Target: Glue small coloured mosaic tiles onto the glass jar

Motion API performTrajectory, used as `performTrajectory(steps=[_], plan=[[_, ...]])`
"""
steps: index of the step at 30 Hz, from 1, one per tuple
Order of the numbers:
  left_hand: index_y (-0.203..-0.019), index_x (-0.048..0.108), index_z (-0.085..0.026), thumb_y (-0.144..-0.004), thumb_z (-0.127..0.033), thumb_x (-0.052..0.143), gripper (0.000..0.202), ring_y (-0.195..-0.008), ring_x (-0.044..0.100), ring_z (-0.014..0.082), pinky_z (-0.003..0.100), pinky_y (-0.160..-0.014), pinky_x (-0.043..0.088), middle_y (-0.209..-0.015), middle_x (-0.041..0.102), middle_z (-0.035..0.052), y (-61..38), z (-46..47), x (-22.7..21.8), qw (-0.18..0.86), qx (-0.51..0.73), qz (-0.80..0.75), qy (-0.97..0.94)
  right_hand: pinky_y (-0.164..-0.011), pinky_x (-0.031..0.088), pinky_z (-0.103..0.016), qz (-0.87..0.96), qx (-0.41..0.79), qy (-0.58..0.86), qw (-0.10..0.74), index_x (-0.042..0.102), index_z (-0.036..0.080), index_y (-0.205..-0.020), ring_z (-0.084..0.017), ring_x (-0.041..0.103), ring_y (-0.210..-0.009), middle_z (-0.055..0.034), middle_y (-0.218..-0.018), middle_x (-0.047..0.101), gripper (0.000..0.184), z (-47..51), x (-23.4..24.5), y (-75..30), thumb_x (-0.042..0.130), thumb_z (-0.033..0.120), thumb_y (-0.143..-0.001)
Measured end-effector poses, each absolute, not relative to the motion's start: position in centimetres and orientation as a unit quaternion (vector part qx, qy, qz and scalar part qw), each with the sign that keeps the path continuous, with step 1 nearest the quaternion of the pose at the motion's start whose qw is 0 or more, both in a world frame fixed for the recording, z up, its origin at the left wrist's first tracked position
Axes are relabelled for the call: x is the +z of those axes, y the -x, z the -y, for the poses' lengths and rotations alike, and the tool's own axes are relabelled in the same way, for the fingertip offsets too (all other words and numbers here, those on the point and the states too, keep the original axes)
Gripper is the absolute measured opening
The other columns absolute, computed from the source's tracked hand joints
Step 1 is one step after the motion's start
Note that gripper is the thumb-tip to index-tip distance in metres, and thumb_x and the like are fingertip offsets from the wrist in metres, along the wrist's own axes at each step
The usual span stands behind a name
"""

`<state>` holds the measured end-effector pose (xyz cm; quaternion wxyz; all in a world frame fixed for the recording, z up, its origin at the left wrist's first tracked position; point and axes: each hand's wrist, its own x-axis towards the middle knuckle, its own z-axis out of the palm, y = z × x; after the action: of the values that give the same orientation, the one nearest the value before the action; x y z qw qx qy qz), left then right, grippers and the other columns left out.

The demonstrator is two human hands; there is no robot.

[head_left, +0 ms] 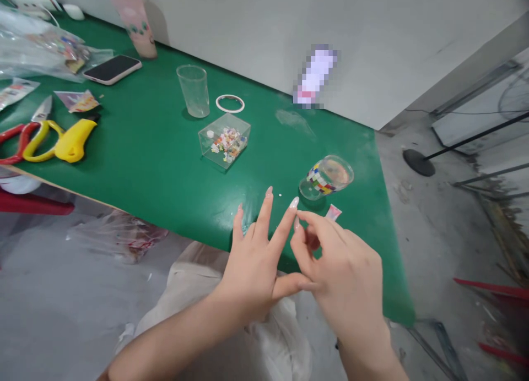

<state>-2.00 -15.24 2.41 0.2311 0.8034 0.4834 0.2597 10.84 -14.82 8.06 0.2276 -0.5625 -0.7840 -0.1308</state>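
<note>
My left hand (253, 262) is held palm down above the table's front edge, fingers spread and holding nothing. A pale, shiny nail (294, 202) shows on its index finger. Beside that fingertip, my right hand (347, 265) has its thumb and index finger pinched together, touching or nearly touching the finger's side. Whatever lies in the pinch, if anything, is too small to make out. Just beyond the hands stands a clear cup with a coloured checked band (324, 178). A small pink-and-white packet (333, 212) lies by the right hand. One tiny white bit (280, 195) rests near the left fingertips.
On the green table (157, 161) are a clear box (206, 150) of small colourful pieces, a clear cup (195, 92), and a white ring (230, 103). Farther left lie red-handled scissors (16, 144), a yellow-handled tool (76, 141), and a phone (113, 70). A pink tumbler (134, 23) stands behind.
</note>
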Motion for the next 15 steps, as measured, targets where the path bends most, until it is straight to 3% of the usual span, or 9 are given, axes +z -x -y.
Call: performTrajectory(steps=[4,7,9,12,15], plan=[[-0.152,0.013,-0.023,-0.073,-0.084,0.010,0.100,-0.142,0.023,0.0391,0.069,-0.108,0.006,-0.158,0.008,0.0200,2.1,15.1,2.6,0.271,0.267,-0.477,-0.792,-0.053,0.040,-0.025,0.778,-0.094,0.572,0.242,0.067,0.015,-0.089,-0.012,0.055,-0.052,0.0015,-0.063,0.062,0.018,15.2,8.4,-11.3,0.050,0.020,-0.089],[-0.152,0.009,-0.029,-0.079,-0.080,0.009,0.090,-0.144,0.016,0.0348,0.063,-0.112,0.011,-0.160,0.007,0.0105,2.6,15.2,3.0,0.365,0.307,-0.429,-0.767,-0.054,0.041,-0.025,0.775,-0.066,0.573,0.256,0.067,0.015,-0.092,-0.012,0.055,-0.052,0.0015,-0.064,0.062,0.017,15.8,8.9,-11.6,0.051,0.020,-0.089],[-0.152,0.010,-0.031,-0.083,-0.075,0.004,0.082,-0.140,0.030,0.0314,0.055,-0.112,0.024,-0.160,0.010,0.0050,2.9,15.3,3.4,0.464,0.328,-0.385,-0.728,-0.053,0.041,-0.025,0.773,-0.045,0.575,0.265,0.067,0.016,-0.094,-0.011,0.054,-0.051,0.0017,-0.065,0.063,0.016,16.2,9.2,-11.8,0.053,0.022,-0.089],[-0.152,0.011,-0.031,-0.082,-0.071,-0.011,0.084,-0.112,0.059,0.0255,0.044,-0.095,0.048,-0.159,0.017,0.0034,2.9,15.5,3.8,0.592,0.346,-0.327,-0.651,-0.051,0.042,-0.024,0.766,-0.028,0.579,0.279,0.067,0.018,-0.097,-0.011,0.054,-0.051,0.0019,-0.067,0.065,0.016,16.5,9.5,-12.0,0.054,0.023,-0.089],[-0.152,0.013,-0.029,-0.078,-0.074,-0.015,0.091,-0.091,0.066,0.0226,0.040,-0.081,0.054,-0.156,0.025,0.0043,2.5,15.5,4.2,0.630,0.361,-0.315,-0.611,-0.051,0.042,-0.025,0.764,-0.028,0.578,0.285,0.067,0.017,-0.097,-0.011,0.054,-0.051,0.0022,-0.066,0.065,0.015,16.6,9.8,-12.0,0.055,0.023,-0.089]])
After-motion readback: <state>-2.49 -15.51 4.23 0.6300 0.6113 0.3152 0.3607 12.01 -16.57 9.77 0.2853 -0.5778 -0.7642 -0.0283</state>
